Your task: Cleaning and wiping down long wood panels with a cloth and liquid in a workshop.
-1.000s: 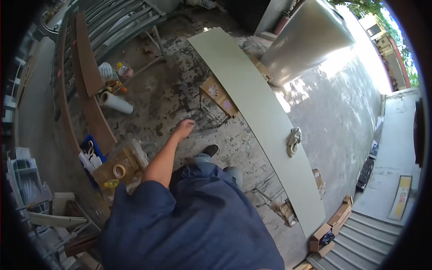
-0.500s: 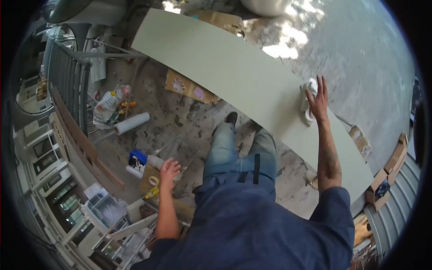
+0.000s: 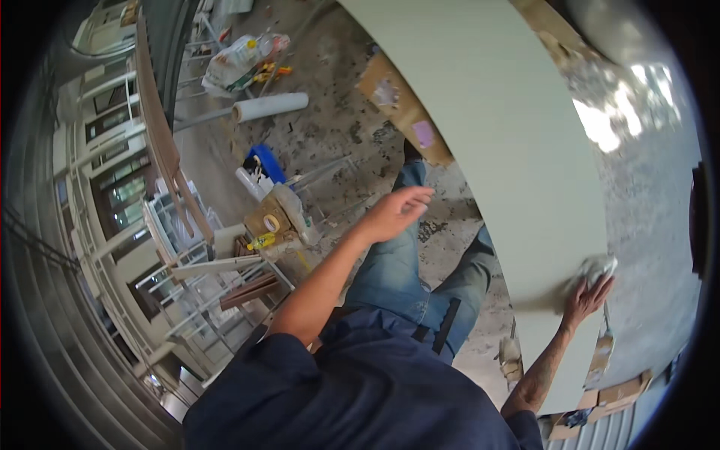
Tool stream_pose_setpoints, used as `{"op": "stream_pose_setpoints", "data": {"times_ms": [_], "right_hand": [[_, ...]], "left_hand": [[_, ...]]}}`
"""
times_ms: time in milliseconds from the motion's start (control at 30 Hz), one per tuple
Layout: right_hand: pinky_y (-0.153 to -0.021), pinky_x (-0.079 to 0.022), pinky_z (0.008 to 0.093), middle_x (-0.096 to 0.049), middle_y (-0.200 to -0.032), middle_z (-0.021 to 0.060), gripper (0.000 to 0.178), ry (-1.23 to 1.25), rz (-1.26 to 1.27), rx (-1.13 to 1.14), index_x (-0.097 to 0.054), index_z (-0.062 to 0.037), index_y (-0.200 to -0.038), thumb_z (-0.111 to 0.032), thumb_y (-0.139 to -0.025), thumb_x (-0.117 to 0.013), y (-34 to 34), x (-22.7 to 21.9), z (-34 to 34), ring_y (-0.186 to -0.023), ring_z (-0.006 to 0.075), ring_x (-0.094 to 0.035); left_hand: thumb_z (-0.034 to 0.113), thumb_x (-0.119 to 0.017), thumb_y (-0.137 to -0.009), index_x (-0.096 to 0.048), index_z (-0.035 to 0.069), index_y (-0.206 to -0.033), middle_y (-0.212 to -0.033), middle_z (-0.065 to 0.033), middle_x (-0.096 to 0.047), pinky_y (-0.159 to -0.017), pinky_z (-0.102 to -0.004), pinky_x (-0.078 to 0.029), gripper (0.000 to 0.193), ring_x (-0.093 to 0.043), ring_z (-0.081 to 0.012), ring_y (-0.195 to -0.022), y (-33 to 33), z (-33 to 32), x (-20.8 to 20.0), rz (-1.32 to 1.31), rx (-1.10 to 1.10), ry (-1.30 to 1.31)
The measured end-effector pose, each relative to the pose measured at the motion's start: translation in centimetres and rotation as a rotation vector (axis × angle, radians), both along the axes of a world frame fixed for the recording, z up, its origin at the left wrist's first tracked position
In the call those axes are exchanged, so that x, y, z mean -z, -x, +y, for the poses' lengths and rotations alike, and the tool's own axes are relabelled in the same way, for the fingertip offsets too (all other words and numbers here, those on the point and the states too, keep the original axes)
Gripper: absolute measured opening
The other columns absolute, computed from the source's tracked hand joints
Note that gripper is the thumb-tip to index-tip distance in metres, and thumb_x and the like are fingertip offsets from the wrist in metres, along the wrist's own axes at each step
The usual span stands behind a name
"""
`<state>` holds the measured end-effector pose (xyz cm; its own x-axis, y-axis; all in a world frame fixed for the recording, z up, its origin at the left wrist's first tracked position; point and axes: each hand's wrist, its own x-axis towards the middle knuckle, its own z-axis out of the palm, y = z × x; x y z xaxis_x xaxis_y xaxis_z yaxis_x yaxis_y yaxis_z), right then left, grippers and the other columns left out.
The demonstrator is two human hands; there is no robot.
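Note:
A long pale green board (image 3: 517, 150) stretches from the upper middle down to the lower right. Near its right edge, my right hand (image 3: 586, 301) presses on a white crumpled cloth (image 3: 598, 268), blurred by motion, with the fingers over its near side. What lies under the palm is hidden. My left hand (image 3: 397, 215) hangs in the air above my left thigh, fingers loosely bent and slightly smeared, with nothing in it.
Cardboard (image 3: 390, 94) pokes out from under the board's left edge. Left of it lie a white roll (image 3: 271, 106), a plastic bag (image 3: 232, 67) and a blue container (image 3: 266, 163). A tape roll (image 3: 271, 223) and yellow bottle (image 3: 262, 241) rest nearby. Cardboard boxes (image 3: 611, 397) stand at lower right.
The view has turned, so the board now runs more upright in it. My left hand has swung inward over my thigh. My right hand has come down onto the white cloth, near the board's right edge.

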<state>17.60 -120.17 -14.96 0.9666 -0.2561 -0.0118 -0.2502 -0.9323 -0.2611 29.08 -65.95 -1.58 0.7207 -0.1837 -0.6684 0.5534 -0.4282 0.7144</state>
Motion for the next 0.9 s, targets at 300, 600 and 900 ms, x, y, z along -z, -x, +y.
{"op": "stream_pose_setpoints", "data": {"times_ms": [300, 600, 900], "right_hand": [[-0.122, -0.007, 0.0559, -0.02, -0.167, 0.0129, 0.063, 0.15, -0.066, -0.19, -0.023, -0.0126, -0.161, -0.038, -0.105, -0.039, -14.3, 1.8, 20.1, -0.155, 0.0304, -0.017], [-0.122, -0.014, 0.0492, -0.042, -0.157, 0.0156, 0.057, 0.042, -0.251, -0.542, -0.044, -0.0035, -0.149, -0.017, -0.094, -0.052, -35.6, -0.6, 42.9, -0.148, 0.0313, -0.035], [-0.119, -0.014, 0.0511, -0.044, -0.155, 0.0128, 0.074, -0.012, -0.13, -0.505, -0.05, -0.0083, -0.144, -0.019, -0.074, -0.073, -34.3, -0.2, 39.8, -0.144, 0.0278, -0.042]], "left_hand": [[0.01, -0.055, -0.102, -0.059, 0.006, -0.13, -0.11, -0.0092, -0.07, -0.074, -0.0295, -0.056, 0.028, -0.07, -0.0172, -0.089, 4.5, 24.1, 16.2, 0.162, -0.892, -0.055], [0.014, -0.076, -0.078, -0.047, 0.001, -0.141, -0.124, -0.0199, -0.063, -0.098, -0.0429, -0.049, 0.07, -0.062, -0.0321, -0.112, -17.5, 49.2, 43.5, -0.269, -0.1, -0.622], [0.042, -0.078, -0.08, -0.048, 0.002, -0.142, -0.138, -0.0226, -0.055, -0.108, -0.049, -0.042, 0.08, -0.053, -0.0386, -0.127, -35.4, 44.9, 63.3, -0.581, 0.422, -0.419]]}}
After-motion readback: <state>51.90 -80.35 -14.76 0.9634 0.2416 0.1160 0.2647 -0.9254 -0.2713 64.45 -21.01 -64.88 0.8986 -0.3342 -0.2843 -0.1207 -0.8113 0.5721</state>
